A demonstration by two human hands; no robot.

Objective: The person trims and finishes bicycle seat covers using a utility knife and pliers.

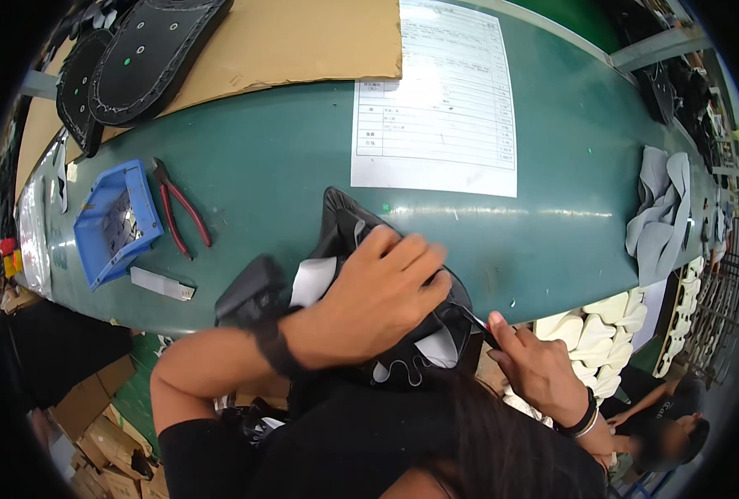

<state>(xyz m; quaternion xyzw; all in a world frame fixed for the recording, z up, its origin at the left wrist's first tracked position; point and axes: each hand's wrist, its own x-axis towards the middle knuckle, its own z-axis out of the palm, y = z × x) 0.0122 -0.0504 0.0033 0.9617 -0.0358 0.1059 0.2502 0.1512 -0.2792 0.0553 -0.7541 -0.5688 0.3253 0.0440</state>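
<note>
A black leather-like cover (336,229) with grey-white lining lies bunched at the bench's near edge, against my body. My left hand (386,287) is over its middle, fingers curled down into the material; the fingertips are partly hidden and slightly blurred. To the right, my right hand (540,370) pinches the cover's dark edge between thumb and fingers, beside a thin pale strip. Bent wire (398,372) shows at the cover's lower side. Left of my left wrist is a blurred black padded part (253,291).
On the green bench (278,166) are a blue bin (95,212) with small metal pieces, red-handled pliers (182,208), a small blade-like strip (161,284), a printed sheet (436,158), cardboard (303,41), black padded panels (145,66) and grey fabric pieces (659,216). Cream moulded parts (594,341) and another person (664,416) are at right.
</note>
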